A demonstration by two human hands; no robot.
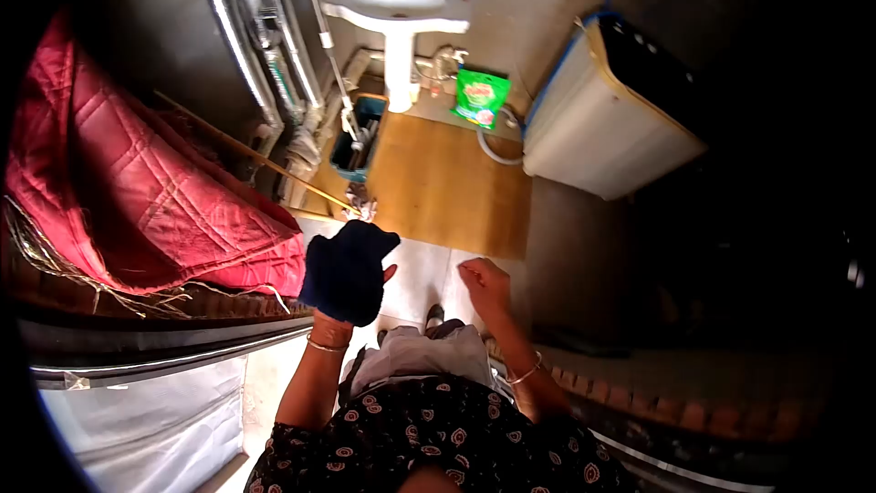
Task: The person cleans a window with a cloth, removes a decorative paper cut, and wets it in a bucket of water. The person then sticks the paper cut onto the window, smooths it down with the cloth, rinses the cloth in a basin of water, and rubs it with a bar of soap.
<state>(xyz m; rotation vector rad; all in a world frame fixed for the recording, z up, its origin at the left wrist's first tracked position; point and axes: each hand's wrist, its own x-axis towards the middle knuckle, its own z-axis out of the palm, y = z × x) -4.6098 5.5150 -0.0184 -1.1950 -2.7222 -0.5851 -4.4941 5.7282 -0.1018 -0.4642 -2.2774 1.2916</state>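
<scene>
A dark navy cloth [345, 272] covers most of my left hand [389, 273]; only a fingertip shows at its right edge and the wrist below it. The cloth hangs in front of my body, close to the edge of a red quilted cover [173, 192]. My right hand [484, 285] is to the right of the cloth, apart from it, with its fingers curled in and nothing visible in them.
A white pedestal sink [400, 55] stands ahead, with a blue bucket [342, 151] holding a mop to its left. A green packet [481, 99] lies beside a washing machine [584, 119]. A wooden board [447, 183] covers part of the floor. Pipes run up the left wall.
</scene>
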